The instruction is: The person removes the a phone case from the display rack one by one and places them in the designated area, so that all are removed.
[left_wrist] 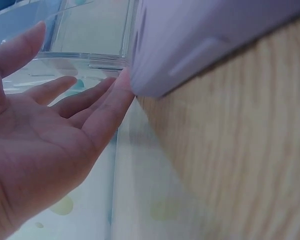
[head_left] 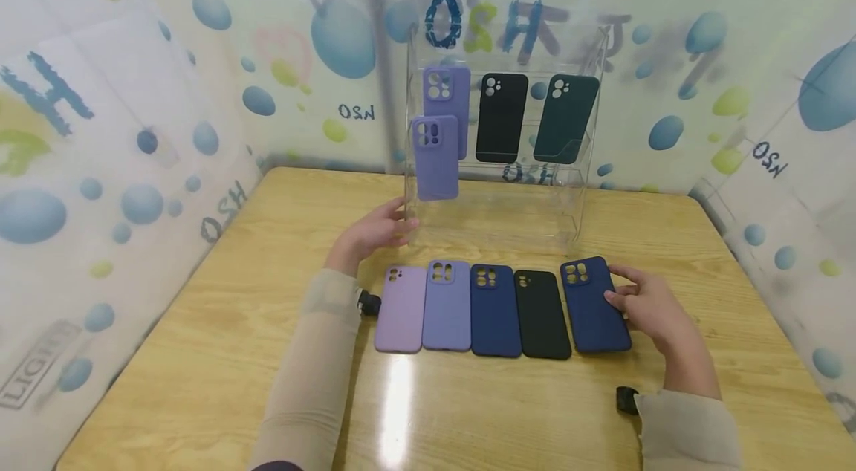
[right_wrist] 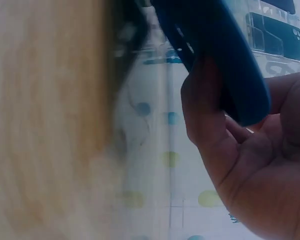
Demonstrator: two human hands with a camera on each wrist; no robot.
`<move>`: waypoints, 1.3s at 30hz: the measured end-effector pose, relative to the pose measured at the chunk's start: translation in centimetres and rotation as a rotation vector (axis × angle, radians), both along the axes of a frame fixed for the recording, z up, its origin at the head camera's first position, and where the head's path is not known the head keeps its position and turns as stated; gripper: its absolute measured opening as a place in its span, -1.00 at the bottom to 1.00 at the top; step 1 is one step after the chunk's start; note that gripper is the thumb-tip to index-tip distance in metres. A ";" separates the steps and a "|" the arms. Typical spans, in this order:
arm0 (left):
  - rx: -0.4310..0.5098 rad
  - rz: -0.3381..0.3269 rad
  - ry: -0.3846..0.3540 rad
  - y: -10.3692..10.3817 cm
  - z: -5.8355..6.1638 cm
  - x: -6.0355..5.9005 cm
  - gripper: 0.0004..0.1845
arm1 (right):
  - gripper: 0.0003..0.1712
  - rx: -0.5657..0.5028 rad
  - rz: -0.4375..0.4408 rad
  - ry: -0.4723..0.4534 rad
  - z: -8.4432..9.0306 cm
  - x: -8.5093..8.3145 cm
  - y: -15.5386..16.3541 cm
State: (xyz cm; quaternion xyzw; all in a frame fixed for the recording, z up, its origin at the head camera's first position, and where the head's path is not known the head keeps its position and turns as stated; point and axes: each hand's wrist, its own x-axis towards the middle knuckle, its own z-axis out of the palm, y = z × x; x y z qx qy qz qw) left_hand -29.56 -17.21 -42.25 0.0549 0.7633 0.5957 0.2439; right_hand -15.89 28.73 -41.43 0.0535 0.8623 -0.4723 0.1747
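Note:
Five phone cases lie in a row on the wooden table (head_left: 200, 352): pale lilac (head_left: 400, 307), lavender (head_left: 446, 305), navy (head_left: 495, 311), black (head_left: 542, 315) and a second navy case (head_left: 591, 304) at the right end. My right hand (head_left: 635, 300) grips that rightmost navy case (right_wrist: 215, 55) by its right edge, thumb and fingers (right_wrist: 205, 105) curled around it. My left hand (head_left: 384, 227) reaches with straight fingers (left_wrist: 90, 100) to the lower left edge of a clear acrylic stand (head_left: 508, 215). The pale lilac case (left_wrist: 200, 40) shows just beside that hand.
The stand (left_wrist: 90, 50) carries two purple cases (head_left: 438, 151) on its left, a black one (head_left: 501, 118) and a dark green one (head_left: 567, 118). Printed bubble-pattern walls close in the table at the back and both sides. Bare wood lies in front of the row.

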 end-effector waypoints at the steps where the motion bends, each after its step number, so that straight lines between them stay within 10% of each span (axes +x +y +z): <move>1: 0.000 0.003 -0.002 0.0 0.0 0.0 -0.17 | -0.21 -0.001 0.003 -0.010 -0.1 0.0 0.0; 39: -0.049 0.005 -0.003 -0.1 -0.3 -0.2 -0.13 | -0.23 0.173 -0.015 -0.037 -0.8 -0.3 -0.2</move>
